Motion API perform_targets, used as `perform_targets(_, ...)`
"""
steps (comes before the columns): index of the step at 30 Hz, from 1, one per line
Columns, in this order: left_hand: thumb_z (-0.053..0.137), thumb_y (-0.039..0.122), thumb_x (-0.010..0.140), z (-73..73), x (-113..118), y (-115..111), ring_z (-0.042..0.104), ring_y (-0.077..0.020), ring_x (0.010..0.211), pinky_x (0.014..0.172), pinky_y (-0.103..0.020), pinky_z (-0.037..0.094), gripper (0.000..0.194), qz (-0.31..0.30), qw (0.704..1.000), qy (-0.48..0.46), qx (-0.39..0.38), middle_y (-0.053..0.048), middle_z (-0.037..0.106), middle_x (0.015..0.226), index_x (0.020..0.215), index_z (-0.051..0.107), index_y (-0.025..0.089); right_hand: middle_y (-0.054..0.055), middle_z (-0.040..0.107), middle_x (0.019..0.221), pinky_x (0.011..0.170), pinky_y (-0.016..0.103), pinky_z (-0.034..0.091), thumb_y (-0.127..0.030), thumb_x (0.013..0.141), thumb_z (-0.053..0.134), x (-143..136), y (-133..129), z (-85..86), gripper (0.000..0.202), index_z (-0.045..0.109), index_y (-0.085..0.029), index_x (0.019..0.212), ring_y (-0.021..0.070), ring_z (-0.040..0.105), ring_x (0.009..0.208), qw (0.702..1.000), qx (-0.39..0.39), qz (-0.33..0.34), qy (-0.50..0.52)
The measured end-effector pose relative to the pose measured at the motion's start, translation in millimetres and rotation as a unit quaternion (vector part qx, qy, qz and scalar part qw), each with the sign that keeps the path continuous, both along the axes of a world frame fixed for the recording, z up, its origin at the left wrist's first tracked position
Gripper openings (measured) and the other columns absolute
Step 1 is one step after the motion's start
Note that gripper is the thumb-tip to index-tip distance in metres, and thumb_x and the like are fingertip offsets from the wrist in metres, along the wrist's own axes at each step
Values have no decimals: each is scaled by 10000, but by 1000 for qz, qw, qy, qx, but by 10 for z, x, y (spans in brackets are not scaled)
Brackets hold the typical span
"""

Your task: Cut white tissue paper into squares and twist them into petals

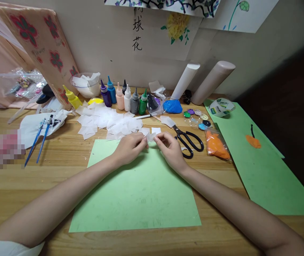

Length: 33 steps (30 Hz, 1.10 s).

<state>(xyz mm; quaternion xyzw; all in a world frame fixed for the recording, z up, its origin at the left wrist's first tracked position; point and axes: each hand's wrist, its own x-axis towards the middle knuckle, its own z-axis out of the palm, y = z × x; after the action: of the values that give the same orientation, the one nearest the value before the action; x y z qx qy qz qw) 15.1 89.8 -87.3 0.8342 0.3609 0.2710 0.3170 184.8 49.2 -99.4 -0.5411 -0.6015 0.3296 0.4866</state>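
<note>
A small piece of thin white paper point(151, 137) is pinched between both hands, above the far edge of a green sheet point(138, 192). My left hand point(132, 146) grips the paper's left side with thumb and fingers. On its right side, my right hand point(170, 149) holds it the same way. Just beyond the hands lies a spread pile of white paper squares point(109, 121), with one square point(156, 130) apart on the wood. Black-handled scissors point(186, 140) rest right beside my right hand.
Paint bottles point(120, 96) stand in a row behind the pile, beside a bowl of paper point(86, 85). Blue brushes point(43, 138) lie left. An orange clay bag point(217, 144), tape roll point(222, 107) and more green sheets point(269, 170) are at right.
</note>
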Motion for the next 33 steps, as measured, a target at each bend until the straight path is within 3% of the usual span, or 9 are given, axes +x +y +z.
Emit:
perform_targets(5,319,305,927,-26,-9,26,492,-137,653,619,-269,351,372,192,979,-71,13,-1,521,655,627,497,174,33,634,807,659,273,456,-334,846,529,-2,18,-62,159,573,-183,868,158,587,731,998,-51,0,48)
perform_targets(9,385,270,893,-45,-9,78,478,-156,723,662,-290,370,188,290,955,-63,24,-17,513,776,749,472,188,59,621,1006,756,306,460,-233,852,489,-16,-11,-39,206,571,-207,1039,181,572,879,997,-16,21,-73)
perform_targets(11,455,213,842,-50,-5,87,479,-168,823,741,-312,393,59,309,947,-74,46,-41,502,926,895,469,191,71,592,1055,844,347,428,-168,842,459,-1,-10,-31,245,554,-212,1065,206,533,981,988,25,-19,-154)
perform_targets(13,489,153,792,-55,0,84,467,-176,895,803,-332,399,192,315,943,-87,66,-61,470,1024,975,443,189,87,578,1071,882,394,384,-137,837,435,25,7,-39,249,543,-206,1050,239,494,1033,967,44,-81,-238)
perform_targets(17,477,101,758,-58,7,67,457,-178,901,801,-339,413,244,303,944,-100,87,-64,456,1028,981,424,186,98,603,1019,824,402,356,-189,852,471,72,49,-86,188,529,-184,1030,268,496,975,927,26,-118,-354)
perform_targets(22,462,78,749,-42,7,51,463,-172,877,791,-340,418,242,271,953,-101,93,-51,469,983,963,433,187,95,611,970,753,366,335,-204,866,477,82,57,-111,161,544,-188,1012,268,495,929,912,41,-114,-392)
perform_targets(26,445,108,798,-15,13,21,471,-171,880,687,-286,442,145,183,977,-80,73,-43,499,941,915,466,191,88,592,959,762,376,344,-199,871,468,84,59,-88,132,551,-199,974,259,495,908,933,54,-115,-338)
perform_targets(29,440,171,851,-2,25,-1,478,-178,900,707,-296,449,90,97,991,-43,83,-45,518,923,907,506,193,80,562,952,795,378,380,-214,883,458,76,56,-45,108,541,-205,952,241,499,928,962,72,-84,-251)
perform_targets(33,456,270,885,-2,39,-4,489,-175,853,729,-316,425,121,61,992,1,113,-44,539,878,914,537,184,63,540,919,771,347,425,-213,892,454,47,29,22,92,542,-212,921,208,522,901,981,93,-28,-168)
